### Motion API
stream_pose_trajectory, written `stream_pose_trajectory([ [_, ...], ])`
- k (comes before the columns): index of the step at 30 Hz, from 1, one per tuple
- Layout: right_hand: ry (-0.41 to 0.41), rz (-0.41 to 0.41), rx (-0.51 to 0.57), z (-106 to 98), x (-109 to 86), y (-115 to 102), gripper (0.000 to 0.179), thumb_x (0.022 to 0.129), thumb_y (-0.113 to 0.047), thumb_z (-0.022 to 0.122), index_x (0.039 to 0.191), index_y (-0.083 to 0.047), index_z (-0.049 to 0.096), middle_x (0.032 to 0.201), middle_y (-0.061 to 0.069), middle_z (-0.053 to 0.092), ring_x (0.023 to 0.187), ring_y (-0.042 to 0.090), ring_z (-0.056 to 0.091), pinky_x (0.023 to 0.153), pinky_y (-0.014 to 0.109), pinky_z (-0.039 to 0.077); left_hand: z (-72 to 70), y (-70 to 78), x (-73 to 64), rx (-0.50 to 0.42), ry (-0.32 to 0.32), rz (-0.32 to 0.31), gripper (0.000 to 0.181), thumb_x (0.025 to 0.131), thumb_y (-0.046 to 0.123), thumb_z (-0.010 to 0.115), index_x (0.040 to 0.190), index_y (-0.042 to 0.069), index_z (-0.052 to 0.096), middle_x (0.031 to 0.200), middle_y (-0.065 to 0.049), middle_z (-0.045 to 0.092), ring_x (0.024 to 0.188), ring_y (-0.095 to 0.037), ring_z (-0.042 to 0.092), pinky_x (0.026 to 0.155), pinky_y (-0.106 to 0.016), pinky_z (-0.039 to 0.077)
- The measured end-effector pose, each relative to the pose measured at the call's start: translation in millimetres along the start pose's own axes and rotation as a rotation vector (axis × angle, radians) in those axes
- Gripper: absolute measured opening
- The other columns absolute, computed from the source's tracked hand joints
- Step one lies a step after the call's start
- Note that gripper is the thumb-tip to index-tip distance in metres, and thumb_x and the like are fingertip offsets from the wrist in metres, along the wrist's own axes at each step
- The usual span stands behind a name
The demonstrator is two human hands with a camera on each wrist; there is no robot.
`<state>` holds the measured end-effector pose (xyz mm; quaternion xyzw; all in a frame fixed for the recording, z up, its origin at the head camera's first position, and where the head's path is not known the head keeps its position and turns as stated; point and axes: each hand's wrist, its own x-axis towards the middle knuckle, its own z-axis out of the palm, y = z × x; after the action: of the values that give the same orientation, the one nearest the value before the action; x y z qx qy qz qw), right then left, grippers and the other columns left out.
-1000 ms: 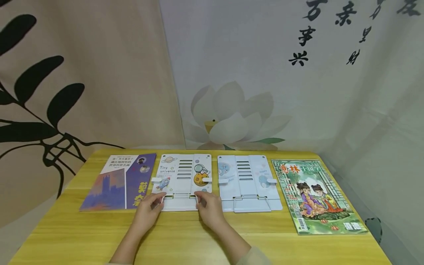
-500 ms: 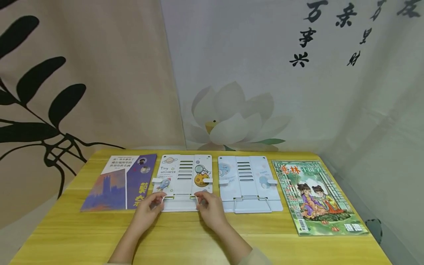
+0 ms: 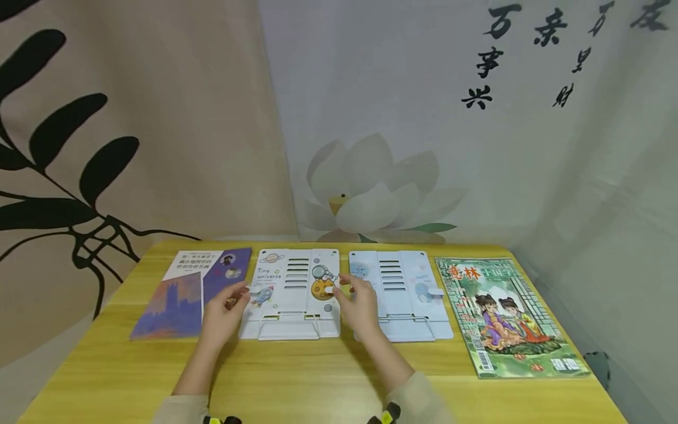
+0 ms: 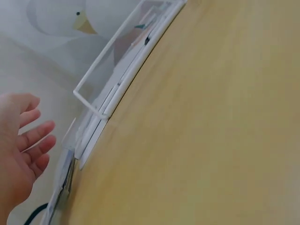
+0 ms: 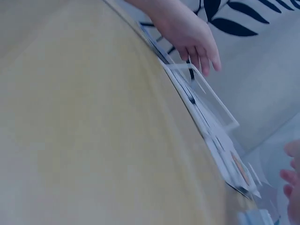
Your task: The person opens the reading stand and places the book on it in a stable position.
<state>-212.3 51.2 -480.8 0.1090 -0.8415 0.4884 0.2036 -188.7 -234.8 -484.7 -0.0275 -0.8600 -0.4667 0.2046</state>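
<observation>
A white "Tiny universe" book stand (image 3: 294, 301) lies flat on the table, printed with a rocket, a planet and an astronaut. Its wire rest (image 4: 102, 55) sticks up from the front edge. At the stand's left side clip (image 3: 255, 290) are the thumb and fingertips of my left hand (image 3: 218, 315); its fingers look loosely bent in the left wrist view. My right hand (image 3: 362, 306) has its thumb right by the right side clip (image 3: 329, 290), index finger just above. That hand partly covers a second, pale blue-white book stand (image 3: 408, 300).
A purple book (image 3: 177, 309) lies to the left, partly behind my left hand. On the far right is a green magazine (image 3: 519, 330) with two cartoon figures. A printed curtain (image 3: 371, 88) hangs behind the wooden table (image 3: 296, 383).
Both hands have let go of the wire rest and moved up and outward to the stand's side clips. The wire rest stays out at the front.
</observation>
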Motion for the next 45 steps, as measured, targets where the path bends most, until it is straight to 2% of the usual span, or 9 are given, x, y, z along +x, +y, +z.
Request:
stream_pose_trajectory([
  [4,-0.072,0.026,-0.041,-2.6,21.3,7.5,0.037,0.085,-0.018,0.074,0.117,-0.001,0.066,0.101,0.011,0.068,0.086,0.033,0.056,0.075,0.041,0.041,-2.1,-2.8,18.6,0.024,-0.064,-0.05,0.036,0.094,0.011,0.062,0.126,-0.003,0.058,0.11,-0.018,0.063,0.099,-0.028,0.057,0.08,-0.03,0.049],
  [8,-0.127,0.075,-0.069,-4.1,40.0,13.9,0.039,0.086,-0.021,0.073,0.12,-0.003,0.065,0.103,0.011,0.068,0.09,0.034,0.057,0.076,0.042,0.043,-1.2,-3.8,40.0,0.045,-0.162,-0.098,0.043,0.096,0.016,0.059,0.134,-0.002,0.051,0.122,-0.023,0.057,0.113,-0.038,0.051,0.092,-0.049,0.044],
  [13,-0.209,0.114,-0.133,-2.2,55.6,21.2,0.041,0.086,-0.022,0.073,0.122,-0.003,0.064,0.105,0.011,0.068,0.097,0.034,0.057,0.084,0.047,0.042,2.2,-6.4,61.7,0.053,-0.232,-0.147,0.046,0.097,0.018,0.057,0.137,-0.004,0.047,0.127,-0.027,0.053,0.113,-0.04,0.05,0.091,-0.052,0.043],
  [18,-0.288,0.15,-0.197,4.4,62.7,26.6,0.045,0.085,-0.027,0.074,0.124,-0.007,0.063,0.104,0.009,0.068,0.1,0.033,0.058,0.089,0.049,0.042,8.6,-13.7,74.5,0.064,-0.277,-0.216,0.049,0.098,0.018,0.056,0.139,-0.005,0.044,0.13,-0.027,0.05,0.116,-0.041,0.048,0.094,-0.052,0.042],
  [28,-0.332,0.143,-0.341,14.5,64.1,28.5,0.049,0.082,-0.033,0.076,0.123,-0.008,0.066,0.102,0.006,0.069,0.106,0.036,0.055,0.095,0.049,0.038,26.1,-28.1,80.8,0.05,-0.299,-0.223,0.048,0.095,0.014,0.06,0.136,-0.007,0.047,0.125,-0.029,0.054,0.108,-0.039,0.053,0.091,-0.048,0.044],
  [34,-0.36,0.132,-0.39,16.3,65.9,27.2,0.052,0.079,-0.034,0.078,0.122,-0.008,0.066,0.108,0.007,0.068,0.108,0.035,0.053,0.098,0.05,0.034,31.4,-32.5,80.5,0.138,-0.289,-0.179,0.048,0.093,0.012,0.062,0.136,-0.007,0.048,0.135,-0.03,0.044,0.125,-0.045,0.039,0.103,-0.054,0.033],
  [38,-0.368,0.144,-0.391,16.0,66.8,27.3,0.052,0.079,-0.033,0.078,0.123,-0.009,0.066,0.111,0.007,0.067,0.109,0.034,0.052,0.096,0.049,0.034,32.2,-31.6,81.1,0.159,-0.284,-0.173,0.049,0.093,0.012,0.063,0.136,-0.006,0.048,0.139,-0.029,0.041,0.13,-0.045,0.033,0.107,-0.054,0.026],
  [41,-0.361,0.13,-0.394,15.5,66.5,27.9,0.054,0.078,-0.033,0.079,0.124,-0.009,0.065,0.112,0.007,0.067,0.105,0.033,0.053,0.091,0.048,0.036,32.1,-30.6,81.0,0.137,-0.281,-0.175,0.05,0.092,0.01,0.063,0.137,-0.006,0.047,0.14,-0.029,0.04,0.13,-0.045,0.032,0.107,-0.053,0.026],
  [45,-0.338,0.109,-0.384,14.2,65.7,27.9,0.06,0.077,-0.033,0.08,0.128,-0.009,0.062,0.105,0.005,0.069,0.101,0.03,0.053,0.087,0.045,0.037,31.1,-28.5,79.7,0.085,-0.261,-0.165,0.053,0.092,0.008,0.064,0.139,-0.006,0.045,0.139,-0.027,0.04,0.126,-0.044,0.038,0.103,-0.053,0.033],
])
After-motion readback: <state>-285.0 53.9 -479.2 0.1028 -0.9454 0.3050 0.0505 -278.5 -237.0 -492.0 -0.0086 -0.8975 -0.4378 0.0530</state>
